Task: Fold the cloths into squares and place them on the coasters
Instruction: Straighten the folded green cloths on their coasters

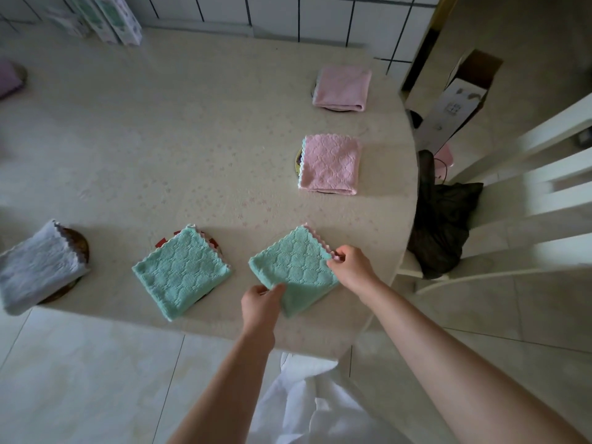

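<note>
A folded green cloth (296, 265) lies as a square near the table's front edge. My left hand (261, 302) pinches its near-left corner and my right hand (350, 265) pinches its right corner. Whether a coaster lies under it is hidden. To its left a second green cloth (181, 272) sits on a red-patterned coaster (213, 241). A grey folded cloth (38, 267) rests on a brown coaster (78, 245) at the far left. Two pink folded cloths (331, 165) (342, 88) lie on coasters further back on the right.
The beige table (160, 139) meets a tiled wall, with patterned boxes (109, 17) at the back left. A purple cloth (8, 78) shows at the left edge. A white chair (528, 193) with a black bag (445, 225) stands right of the table.
</note>
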### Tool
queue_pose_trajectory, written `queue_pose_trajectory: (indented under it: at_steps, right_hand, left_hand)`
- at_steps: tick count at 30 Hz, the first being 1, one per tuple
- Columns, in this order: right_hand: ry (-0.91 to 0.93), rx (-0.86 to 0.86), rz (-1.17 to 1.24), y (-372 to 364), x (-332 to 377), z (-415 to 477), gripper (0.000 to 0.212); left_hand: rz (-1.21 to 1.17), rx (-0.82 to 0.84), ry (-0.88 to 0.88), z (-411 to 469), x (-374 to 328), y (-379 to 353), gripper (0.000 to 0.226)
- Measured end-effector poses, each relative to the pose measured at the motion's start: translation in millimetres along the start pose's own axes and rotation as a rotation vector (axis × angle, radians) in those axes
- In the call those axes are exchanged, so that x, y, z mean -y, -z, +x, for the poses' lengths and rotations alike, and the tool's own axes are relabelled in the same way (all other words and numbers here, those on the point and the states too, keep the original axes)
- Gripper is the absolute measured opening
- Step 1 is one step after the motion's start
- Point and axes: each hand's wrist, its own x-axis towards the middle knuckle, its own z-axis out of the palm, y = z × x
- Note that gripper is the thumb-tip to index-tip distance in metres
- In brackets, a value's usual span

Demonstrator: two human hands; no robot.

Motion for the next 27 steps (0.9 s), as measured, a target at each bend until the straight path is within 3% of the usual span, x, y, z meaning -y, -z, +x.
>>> queue_pose_trajectory:
  at_steps: [6,13,24,27]
  right_hand:
    - [-0.046,-0.046,0.176,-10,-15,-10,0.013]
    - [-0.087,-0.063,0.312,-35,-28,-24,0.013]
    - [0.068,-0.179,-0.026,-41,-30,-36,0.01]
    - [0.116,-0.285,-0.176,-44,-26,-44,0.016]
  left_hand:
    - [0.167,0.008,-0.229,10,-30,5,0.017]
    - [0.416,0.007,-0.291,32,-37,8,0.03]
    - [0.561,-0.073,-0.358,27,-19,30,0.028]
    - [0.61,-0.057,-0.388,29,-14,43,0.021]
